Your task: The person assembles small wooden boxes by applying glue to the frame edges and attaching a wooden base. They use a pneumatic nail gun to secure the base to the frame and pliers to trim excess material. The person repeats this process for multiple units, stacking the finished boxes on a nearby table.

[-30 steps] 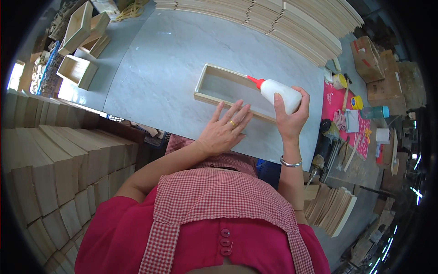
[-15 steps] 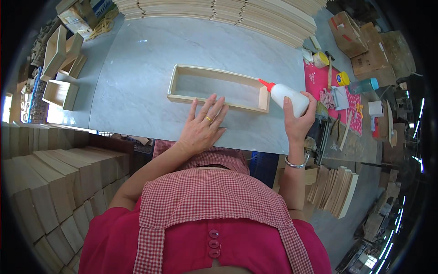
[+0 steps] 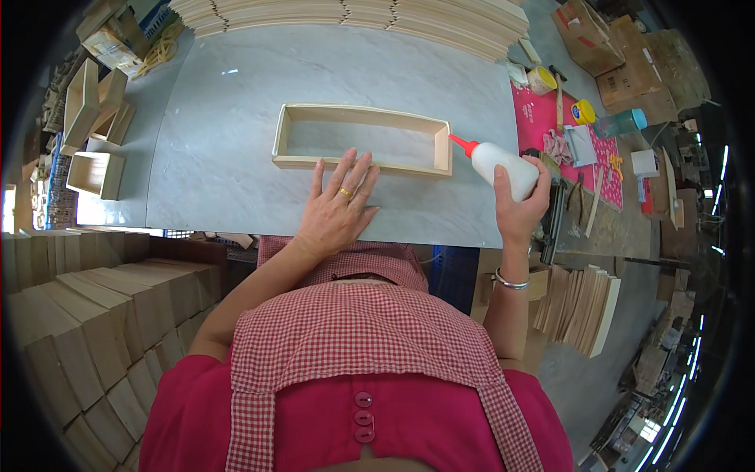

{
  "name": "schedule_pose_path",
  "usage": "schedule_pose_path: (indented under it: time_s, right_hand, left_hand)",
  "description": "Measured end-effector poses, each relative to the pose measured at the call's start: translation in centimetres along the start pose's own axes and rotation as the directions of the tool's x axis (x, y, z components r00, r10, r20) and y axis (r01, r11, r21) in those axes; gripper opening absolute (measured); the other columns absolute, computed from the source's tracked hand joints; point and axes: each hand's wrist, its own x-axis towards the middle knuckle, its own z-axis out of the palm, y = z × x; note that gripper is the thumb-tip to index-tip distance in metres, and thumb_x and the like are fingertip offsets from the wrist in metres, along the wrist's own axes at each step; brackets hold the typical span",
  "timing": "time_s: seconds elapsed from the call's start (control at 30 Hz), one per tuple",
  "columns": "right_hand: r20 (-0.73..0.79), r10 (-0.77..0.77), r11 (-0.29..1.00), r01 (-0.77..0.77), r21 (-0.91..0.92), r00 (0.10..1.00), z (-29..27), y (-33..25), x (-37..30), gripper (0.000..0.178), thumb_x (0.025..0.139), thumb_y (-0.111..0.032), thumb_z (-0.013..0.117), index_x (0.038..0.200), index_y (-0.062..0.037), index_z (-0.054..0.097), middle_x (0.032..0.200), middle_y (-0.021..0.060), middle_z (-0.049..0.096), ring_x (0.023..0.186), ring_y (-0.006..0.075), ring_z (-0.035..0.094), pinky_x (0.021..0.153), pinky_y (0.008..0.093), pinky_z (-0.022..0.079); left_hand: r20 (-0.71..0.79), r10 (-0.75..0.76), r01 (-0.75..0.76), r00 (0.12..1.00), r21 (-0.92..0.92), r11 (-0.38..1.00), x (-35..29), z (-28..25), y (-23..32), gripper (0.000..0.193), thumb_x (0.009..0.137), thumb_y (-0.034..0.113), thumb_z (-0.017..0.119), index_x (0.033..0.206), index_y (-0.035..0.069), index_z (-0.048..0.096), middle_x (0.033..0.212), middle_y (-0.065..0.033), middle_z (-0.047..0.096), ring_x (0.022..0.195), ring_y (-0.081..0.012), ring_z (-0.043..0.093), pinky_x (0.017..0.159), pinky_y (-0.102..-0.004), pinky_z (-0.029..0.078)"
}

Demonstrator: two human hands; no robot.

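Observation:
A long rectangular wooden frame [image 3: 370, 164] lies on the grey marbled tabletop [image 3: 220, 141], and the table surface shows through its middle. My left hand [image 3: 340, 206] rests at its near side, fingers stretched out and touching the near wall; a gold ring is on one finger. In my right hand [image 3: 523, 200] is a white squeeze bottle [image 3: 503, 167] with a red pointed nozzle [image 3: 462, 145]. The bottle is tilted, its tip pointing left at the right end of the frame, close to the upper edge. Whether the tip touches the wood, I cannot tell.
Stacked thin wooden strips [image 3: 354, 14] line the far edge. Small wooden boxes [image 3: 96, 175] stand at the left. On the right are a pink mat [image 3: 535, 110], a hammer [image 3: 559, 102], yellow-lidded jars and cardboard boxes [image 3: 629, 79]. Wooden blocks [image 3: 94, 307] are piled at lower left.
The bottle's nozzle has shifted slightly off the frame's right corner toward its outer side. The whole view has moved a little, with the left hand staying against the near wall.

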Motion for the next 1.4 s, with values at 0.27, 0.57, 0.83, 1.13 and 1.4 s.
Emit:
schedule_pose_path:
  time_s: [0.27,0.57,0.83,1.13,1.4]
  right_hand:
    - [0.079,0.076,0.997,-0.076,-0.001,0.994,-3.5,-2.3,-3.3,0.053,0.083,-0.021,0.085,0.123,-0.0001,0.058,0.105,0.0128,0.066,0.091,0.0208,0.065,0.08,0.0347,0.053]
    - [0.251,0.196,0.886,-0.281,0.368,0.948,2.6,-7.6,-5.4,0.056,0.085,-0.023,0.083,0.126,-0.0006,0.053,0.115,0.0095,0.059,0.102,0.0185,0.059,0.088,0.0327,0.051]
    - [0.313,-0.063,0.854,-0.111,0.509,0.948,12.7,-12.2,-5.6,0.057,0.08,-0.02,0.086,0.123,0.0007,0.054,0.104,0.0128,0.066,0.09,0.0215,0.066,0.078,0.0358,0.056]
    - [0.298,-0.138,0.902,-0.004,0.431,0.944,12.5,-11.9,-5.0,0.054,0.08,-0.019,0.086,0.12,0.001,0.056,0.1,0.0151,0.067,0.087,0.0241,0.068,0.077,0.0368,0.056]
    - [0.285,-0.013,0.947,-0.08,0.312,0.958,7.8,-9.7,-4.9,0.052,0.081,-0.019,0.086,0.12,0.0003,0.057,0.101,0.0135,0.067,0.086,0.0225,0.067,0.074,0.0353,0.055]
  left_hand:
    - [-0.021,0.001,-0.002,1.0,-0.014,1.0,0.1,0.1,0.1,0.076,0.089,0.037,0.074,0.154,0.01,0.045,0.167,-0.0081,0.031,0.157,-0.0293,0.023,0.123,-0.0633,0.016]
    - [-0.173,0.108,-0.121,0.979,-0.068,0.99,-0.7,0.8,-0.5,0.058,0.088,0.034,0.074,0.138,0.007,0.06,0.148,-0.0122,0.049,0.142,-0.0314,0.042,0.117,-0.0541,0.034]
    - [-0.178,0.159,-0.171,0.971,-0.055,0.984,-1.2,1.4,-0.9,0.033,0.084,0.029,0.071,0.108,0.006,0.074,0.126,-0.0085,0.057,0.124,-0.0302,0.051,0.107,-0.0474,0.044]
    - [-0.155,0.154,-0.167,0.976,-0.077,0.983,-1.0,1.3,-1.0,0.032,0.084,0.03,0.071,0.107,0.008,0.074,0.128,-0.0094,0.055,0.126,-0.0316,0.051,0.106,-0.0473,0.044]
    - [-0.104,0.104,-0.117,0.989,-0.121,0.986,-0.6,0.3,-0.6,0.037,0.089,0.033,0.071,0.116,0.007,0.069,0.13,-0.0114,0.052,0.127,-0.0328,0.05,0.109,-0.0486,0.043]
